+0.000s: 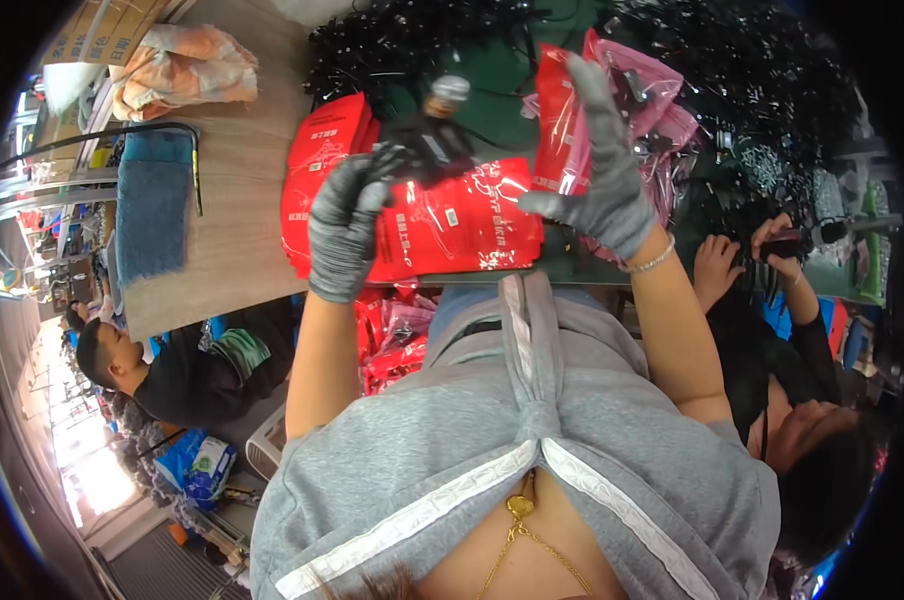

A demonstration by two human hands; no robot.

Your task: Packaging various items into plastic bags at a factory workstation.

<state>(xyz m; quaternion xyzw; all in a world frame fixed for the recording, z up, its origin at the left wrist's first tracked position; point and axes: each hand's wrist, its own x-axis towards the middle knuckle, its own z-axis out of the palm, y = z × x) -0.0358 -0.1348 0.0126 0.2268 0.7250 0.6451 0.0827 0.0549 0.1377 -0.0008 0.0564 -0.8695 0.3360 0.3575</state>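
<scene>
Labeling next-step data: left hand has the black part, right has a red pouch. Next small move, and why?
Probably bring the black part to the mouth of the red pouch: the left hand grips it beside the pouch the right hand holds up, still apart.

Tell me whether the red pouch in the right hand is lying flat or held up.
Held up: right hand lifts the red pouch off the table.

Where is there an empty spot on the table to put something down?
Bare wood table lies between the blue cloth and the red pouches. Farther right it is crowded: black cables, pink bags, and both gloved hands busy.
</scene>
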